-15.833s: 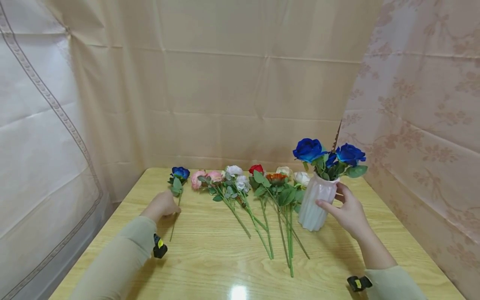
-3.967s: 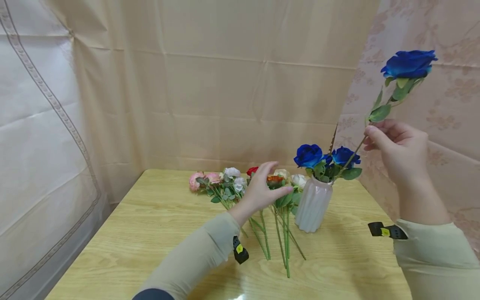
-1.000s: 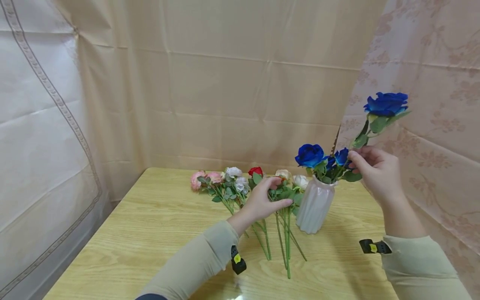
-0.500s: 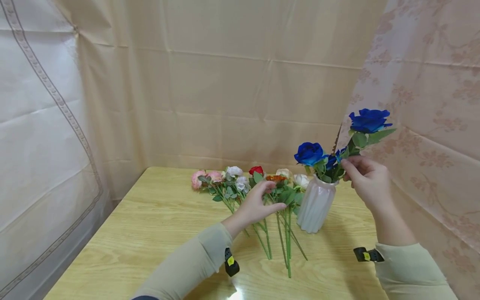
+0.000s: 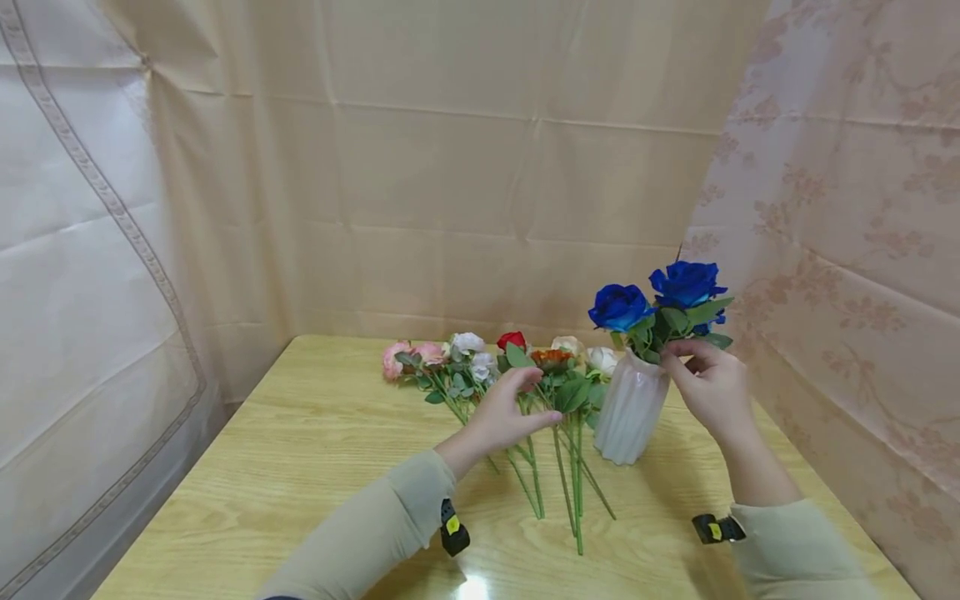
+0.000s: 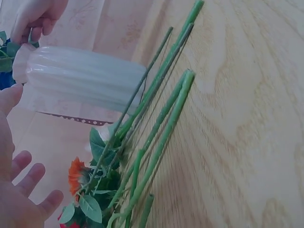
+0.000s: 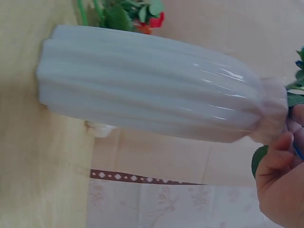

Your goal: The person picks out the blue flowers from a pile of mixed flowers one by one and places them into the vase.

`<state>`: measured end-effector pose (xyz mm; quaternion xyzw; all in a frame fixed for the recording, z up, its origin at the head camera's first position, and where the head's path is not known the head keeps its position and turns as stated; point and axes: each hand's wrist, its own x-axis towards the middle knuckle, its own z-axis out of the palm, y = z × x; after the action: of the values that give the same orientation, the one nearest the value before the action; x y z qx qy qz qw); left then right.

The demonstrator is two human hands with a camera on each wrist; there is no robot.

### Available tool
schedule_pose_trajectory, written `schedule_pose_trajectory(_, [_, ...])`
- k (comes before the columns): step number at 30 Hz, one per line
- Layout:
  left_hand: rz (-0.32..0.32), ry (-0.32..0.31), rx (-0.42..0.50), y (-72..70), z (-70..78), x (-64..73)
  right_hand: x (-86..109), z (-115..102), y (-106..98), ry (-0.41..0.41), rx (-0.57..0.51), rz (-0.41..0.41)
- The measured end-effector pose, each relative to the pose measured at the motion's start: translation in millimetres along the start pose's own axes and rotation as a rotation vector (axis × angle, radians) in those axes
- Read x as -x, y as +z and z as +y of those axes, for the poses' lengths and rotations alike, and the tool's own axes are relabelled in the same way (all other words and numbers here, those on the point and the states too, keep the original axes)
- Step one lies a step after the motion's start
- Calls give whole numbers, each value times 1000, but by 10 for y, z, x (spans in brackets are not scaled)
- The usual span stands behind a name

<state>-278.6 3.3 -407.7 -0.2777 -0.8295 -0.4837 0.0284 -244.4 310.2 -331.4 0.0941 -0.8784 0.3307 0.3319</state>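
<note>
At the mouth of the white ribbed vase (image 5: 632,412), my right hand (image 5: 714,387) pinches the stem of a blue rose (image 5: 686,283) just under its leaves. That stem runs down into the vase; its lower end is hidden. Another blue rose (image 5: 621,307) leans left in the vase, and more blue petals show behind the held one. The right wrist view has the vase (image 7: 147,85) upright on the table, thumb and fingers (image 7: 280,154) at its rim. My left hand (image 5: 498,417) hovers over the lying stems, fingers spread and holding nothing.
Several artificial flowers lie along the table (image 5: 300,467), stems toward me: pink blooms (image 5: 405,360), white blooms (image 5: 468,342), a red rose (image 5: 512,340), an orange flower (image 5: 551,357) and a white rose (image 5: 602,359) close beside the vase. Cloth curtains (image 5: 480,183) surround the table.
The blue rose, once on the table's left side, was raised in my right hand and has come down and left into the vase. My left hand has drifted slightly left and down.
</note>
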Motion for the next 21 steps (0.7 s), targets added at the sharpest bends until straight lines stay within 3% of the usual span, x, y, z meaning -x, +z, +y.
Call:
schedule_pose_trajectory(9, [-12, -7, 6, -30, -33, 5, 69, 65, 86, -110, 12, 77])
schedule_pose_trajectory(21, [8, 4, 10, -104, -5, 41, 115, 22, -64, -95, 26, 118])
